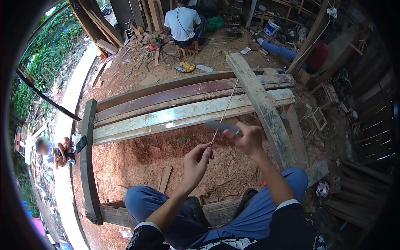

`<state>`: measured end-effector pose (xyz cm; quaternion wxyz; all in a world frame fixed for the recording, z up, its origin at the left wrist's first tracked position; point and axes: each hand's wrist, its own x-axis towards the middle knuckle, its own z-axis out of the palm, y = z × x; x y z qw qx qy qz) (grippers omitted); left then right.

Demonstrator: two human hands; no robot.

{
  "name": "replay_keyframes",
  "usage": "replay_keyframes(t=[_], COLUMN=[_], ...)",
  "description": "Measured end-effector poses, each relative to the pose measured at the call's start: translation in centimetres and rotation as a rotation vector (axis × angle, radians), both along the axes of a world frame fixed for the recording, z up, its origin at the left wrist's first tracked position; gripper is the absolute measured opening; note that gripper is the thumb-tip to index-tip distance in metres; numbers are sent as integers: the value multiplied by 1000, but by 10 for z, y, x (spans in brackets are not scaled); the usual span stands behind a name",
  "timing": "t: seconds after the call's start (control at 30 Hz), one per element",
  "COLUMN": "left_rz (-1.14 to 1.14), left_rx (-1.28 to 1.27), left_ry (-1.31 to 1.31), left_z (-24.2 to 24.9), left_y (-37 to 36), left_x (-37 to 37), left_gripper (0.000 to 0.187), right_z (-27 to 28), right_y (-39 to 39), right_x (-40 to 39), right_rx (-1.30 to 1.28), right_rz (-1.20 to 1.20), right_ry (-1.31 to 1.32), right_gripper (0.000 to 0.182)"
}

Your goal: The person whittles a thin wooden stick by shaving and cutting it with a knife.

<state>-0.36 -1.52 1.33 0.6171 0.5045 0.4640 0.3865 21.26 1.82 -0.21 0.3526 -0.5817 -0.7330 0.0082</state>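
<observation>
My left hand (199,161) pinches the near end of a thin wooden stick (227,106). The stick slants up and away, and its far part overlaps the thick wooden beam (259,93) in this view. Closed around a knife's handle, my right hand (248,139) is just above and right of the left one. The knife (221,126) points left, its blade crossing the stick a short way beyond my left fingers. Both hands are over the gap in front of the light plank (179,116), above the shavings on the ground.
A dark plank (166,98) lies behind the light one. On the left crosspiece (89,166) rests a phone (81,143). One person (183,23) sits at the back, another (312,54) at the right rear, and a child (58,152) at left. Wood shavings (121,162) cover the ground.
</observation>
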Motion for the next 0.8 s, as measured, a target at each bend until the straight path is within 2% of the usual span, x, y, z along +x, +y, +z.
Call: replay_keyframes(t=[0.07, 0.1, 0.17, 0.2, 0.23, 0.33, 0.37, 0.47, 0.5, 0.6, 0.63, 0.73, 0.77, 0.8], left_rz=[-7, -9, -6, -5, -65, 48, 55, 32, 1, 34, 60, 21, 24, 25], left_rx=[-54, -79, 86, 166, 158, 33, 53, 172, 304, 221, 289, 217, 282, 342], left_ry=[-18, -30, -47, -52, 140, 33, 40, 21, 149, 171, 150, 216, 213, 214], left_z=[7, 8, -16, -12, -8, 18, 21, -6, -7, 0, -4, 7, -1, -14], left_y=[-1, -1, -4, -4, -4, -3, -4, -6, -6, -8, -8, -14, -13, -13], left_x=[-1, -1, 1, 2, -2, 0, 0, 5, 5, 9, 7, 4, 4, 4], left_gripper=[25, 25, 25, 25, 25, 24, 22, 23, 24, 24, 24, 23, 22, 22], right_z=[-2, -5, 5, 8, 1, -5, -2, -1, -3, -4, -3, 11, -6, -5], right_y=[2, -3, -18, -22, -16, 5, 8, -9, -18, -4, 5, 4, 1, -4], right_x=[6, -1, -22, -28, -19, 12, 21, -9, -17, -4, 8, 26, 12, 0], right_rx=[-47, -57, -5, 18, 21, -62, -33, 43, -9, 52, 3, -192, -1, 5], right_rz=[-104, -44, 138, 228, 243, -86, -104, 65, 204, 63, -101, -110, -75, 28], right_ry=[79, 23, -60, -97, -96, 88, 43, -16, -101, -65, 87, 98, 16, -44], right_gripper=[67, 67, 68, 68, 69, 70, 72, 71, 73, 75, 76, 74, 73, 72])
